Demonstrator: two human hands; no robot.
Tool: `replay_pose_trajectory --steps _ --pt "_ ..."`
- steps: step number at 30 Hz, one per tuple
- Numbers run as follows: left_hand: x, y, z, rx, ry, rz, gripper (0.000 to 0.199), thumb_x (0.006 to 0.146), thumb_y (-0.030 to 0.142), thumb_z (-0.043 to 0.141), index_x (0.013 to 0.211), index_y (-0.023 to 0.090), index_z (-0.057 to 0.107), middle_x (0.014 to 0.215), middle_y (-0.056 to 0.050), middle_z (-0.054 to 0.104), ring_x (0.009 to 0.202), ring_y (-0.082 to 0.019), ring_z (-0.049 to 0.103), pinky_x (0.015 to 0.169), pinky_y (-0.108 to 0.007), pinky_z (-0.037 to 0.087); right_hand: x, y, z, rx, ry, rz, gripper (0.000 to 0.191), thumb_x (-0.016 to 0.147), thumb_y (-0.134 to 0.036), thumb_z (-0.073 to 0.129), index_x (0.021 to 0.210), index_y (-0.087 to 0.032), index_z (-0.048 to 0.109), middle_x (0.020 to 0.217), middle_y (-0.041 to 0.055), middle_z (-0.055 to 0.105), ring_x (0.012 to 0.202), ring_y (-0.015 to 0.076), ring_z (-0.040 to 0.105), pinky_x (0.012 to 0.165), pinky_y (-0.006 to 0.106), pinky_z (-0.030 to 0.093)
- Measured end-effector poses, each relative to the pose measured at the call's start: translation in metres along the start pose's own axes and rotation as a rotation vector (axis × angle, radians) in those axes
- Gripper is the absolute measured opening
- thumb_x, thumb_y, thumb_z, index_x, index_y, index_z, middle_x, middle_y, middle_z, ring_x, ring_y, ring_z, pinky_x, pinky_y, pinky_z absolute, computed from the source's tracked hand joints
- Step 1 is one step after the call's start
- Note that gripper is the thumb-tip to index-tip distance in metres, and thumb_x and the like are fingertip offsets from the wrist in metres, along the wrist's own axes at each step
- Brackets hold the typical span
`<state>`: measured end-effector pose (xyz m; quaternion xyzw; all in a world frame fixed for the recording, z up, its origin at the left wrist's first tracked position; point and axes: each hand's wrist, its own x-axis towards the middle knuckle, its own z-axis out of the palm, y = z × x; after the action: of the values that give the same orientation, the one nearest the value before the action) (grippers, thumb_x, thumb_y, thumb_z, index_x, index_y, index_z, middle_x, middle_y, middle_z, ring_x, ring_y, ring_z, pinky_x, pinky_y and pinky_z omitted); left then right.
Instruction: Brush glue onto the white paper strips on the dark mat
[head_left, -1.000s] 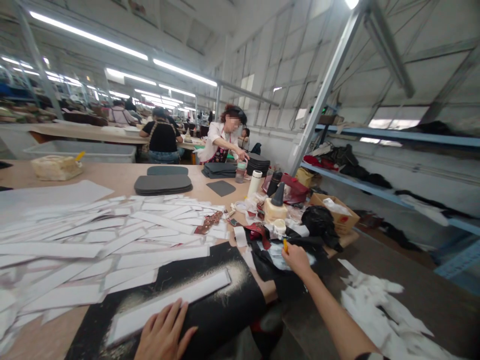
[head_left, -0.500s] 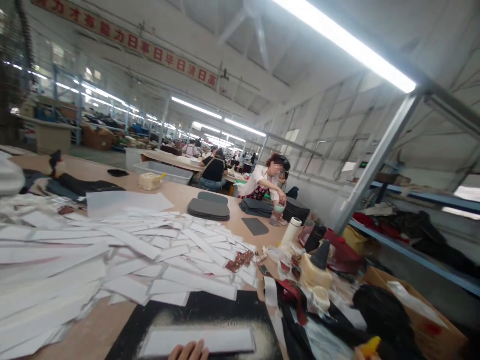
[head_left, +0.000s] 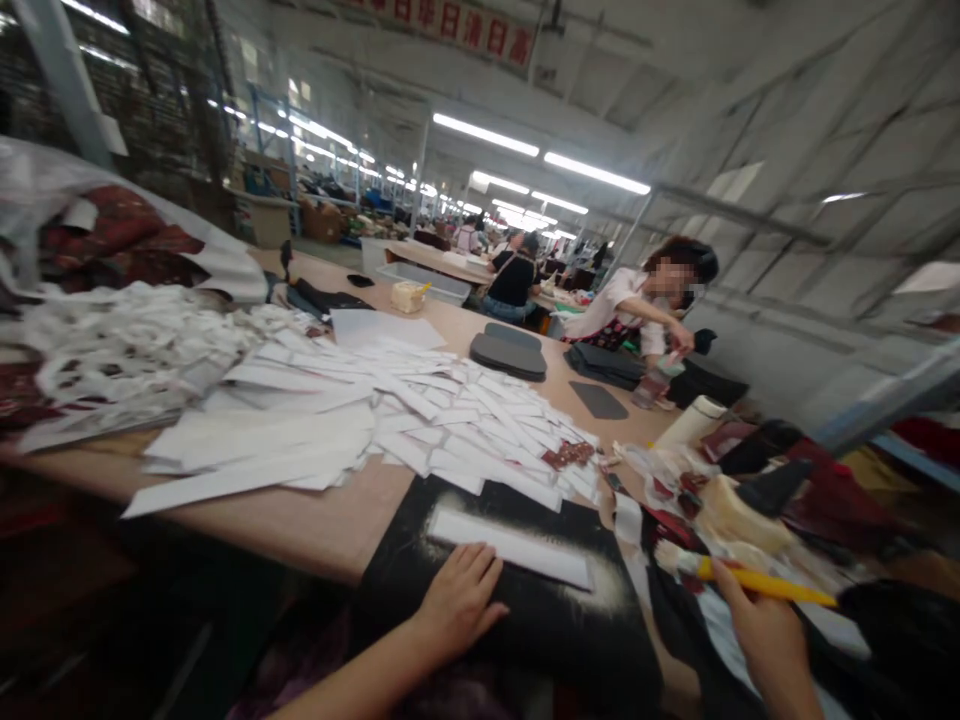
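Observation:
My left hand [head_left: 459,595] lies flat on a black mat [head_left: 525,600] at the table's near edge, its fingertips touching the near end of a white strip [head_left: 514,546] that rests on the mat. My right hand [head_left: 761,630] grips a brush with a yellow handle [head_left: 757,583]; its bristles point left, just above the mat's right side. A big heap of white strips [head_left: 390,420] covers the wooden table [head_left: 315,520] to the left and behind.
Glue pots, a dark bottle and red scraps [head_left: 742,495] crowd the table's right side. Dark grey cut pieces [head_left: 510,355] are stacked further back. A person in a white top [head_left: 637,305] works at the far end. Bundled white and red material [head_left: 97,330] lies left.
The view has swung left and down. My right hand has come back from the clutter with the yellow brush, now near the mat. My left hand stays at the white strip.

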<state>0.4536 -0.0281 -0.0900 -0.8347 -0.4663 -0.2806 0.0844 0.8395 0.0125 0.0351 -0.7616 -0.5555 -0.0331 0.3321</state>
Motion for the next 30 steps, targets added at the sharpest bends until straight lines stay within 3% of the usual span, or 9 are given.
replay_pose_trajectory --steps 2,6,9,12,15,18,22,25,30 --pt "-0.005 -0.002 -0.002 -0.028 -0.024 -0.061 0.051 0.084 0.050 0.043 0.120 0.015 0.051 0.122 -0.011 0.055 0.115 -0.026 0.047 0.100 -0.040 0.032 -0.017 -0.068 0.030 0.185 -0.099 -0.098 0.040 0.066 -0.057 0.046 0.078 -0.022 0.062 0.070 0.0090 0.066 0.070 0.0269 0.062 0.063 0.037 0.047" --pt "-0.010 -0.008 -0.004 -0.043 -0.061 -0.104 0.055 0.084 0.053 0.042 0.122 0.014 0.049 0.121 -0.012 0.055 0.115 -0.025 0.045 0.102 -0.041 0.027 -0.063 -0.177 0.092 0.391 -0.383 -0.277 0.036 0.071 -0.053 0.047 0.078 -0.020 0.061 0.073 0.0059 0.066 0.071 0.0222 0.062 0.067 0.031 0.047" --pt "-0.008 -0.012 -0.006 -0.048 -0.082 -0.098 0.056 0.083 0.055 0.042 0.120 0.013 0.049 0.117 -0.012 0.056 0.112 -0.025 0.045 0.101 -0.042 0.027 -0.088 -0.230 0.131 0.483 -0.471 -0.397 0.034 0.075 -0.049 0.046 0.078 -0.019 0.060 0.073 0.0047 0.065 0.068 0.0194 0.061 0.066 0.029 0.047" --pt "-0.006 -0.013 -0.008 -0.053 -0.096 -0.087 0.057 0.083 0.056 0.042 0.120 0.013 0.049 0.113 -0.011 0.057 0.110 -0.025 0.045 0.100 -0.043 0.027 -0.098 -0.256 0.156 0.491 -0.547 -0.463 0.030 0.077 -0.045 0.045 0.079 -0.018 0.060 0.074 0.0051 0.066 0.069 0.0188 0.062 0.067 0.028 0.047" --pt "-0.005 -0.013 -0.009 -0.050 -0.105 -0.089 0.056 0.084 0.055 0.040 0.120 0.013 0.049 0.113 -0.011 0.057 0.108 -0.025 0.045 0.099 -0.043 0.028 -0.086 -0.236 0.157 0.380 -0.601 -0.486 0.030 0.078 -0.042 0.042 0.080 -0.019 0.060 0.074 0.0050 0.066 0.071 0.0195 0.062 0.068 0.028 0.046" --pt "-0.007 -0.013 -0.007 -0.043 -0.101 -0.080 0.054 0.085 0.053 0.039 0.121 0.013 0.048 0.117 -0.011 0.055 0.109 -0.024 0.045 0.098 -0.042 0.028 -0.051 -0.168 0.134 0.200 -0.571 -0.387 0.030 0.075 -0.043 0.041 0.078 -0.020 0.061 0.070 0.0043 0.066 0.069 0.0208 0.062 0.066 0.029 0.045" --pt "-0.008 -0.011 -0.006 -0.031 -0.069 -0.092 0.051 0.085 0.050 0.042 0.121 0.015 0.050 0.118 -0.011 0.056 0.111 -0.024 0.045 0.099 -0.043 0.028 -0.015 -0.080 0.083 -0.127 -0.374 -0.110 0.026 0.071 -0.039 0.047 0.075 -0.019 0.063 0.066 0.0069 0.065 0.070 0.0243 0.062 0.065 0.031 0.044" --pt "-0.006 -0.010 -0.008 -0.013 -0.040 -0.091 0.046 0.086 0.047 0.043 0.118 0.015 0.054 0.116 -0.011 0.058 0.109 -0.025 0.048 0.098 -0.043 0.030 -0.025 -0.072 0.063 -0.129 -0.261 -0.125 0.029 0.074 -0.042 0.046 0.073 -0.018 0.063 0.069 0.0092 0.065 0.070 0.0238 0.061 0.067 0.032 0.044" --pt "-0.003 -0.010 -0.012 0.018 -0.008 -0.081 0.042 0.087 0.044 0.042 0.114 0.015 0.057 0.114 -0.010 0.061 0.106 -0.025 0.051 0.096 -0.042 0.032 -0.053 -0.085 0.071 0.162 -0.399 -0.308 0.030 0.078 -0.044 0.043 0.080 -0.020 0.060 0.076 0.0051 0.065 0.071 0.0186 0.060 0.069 0.029 0.046"
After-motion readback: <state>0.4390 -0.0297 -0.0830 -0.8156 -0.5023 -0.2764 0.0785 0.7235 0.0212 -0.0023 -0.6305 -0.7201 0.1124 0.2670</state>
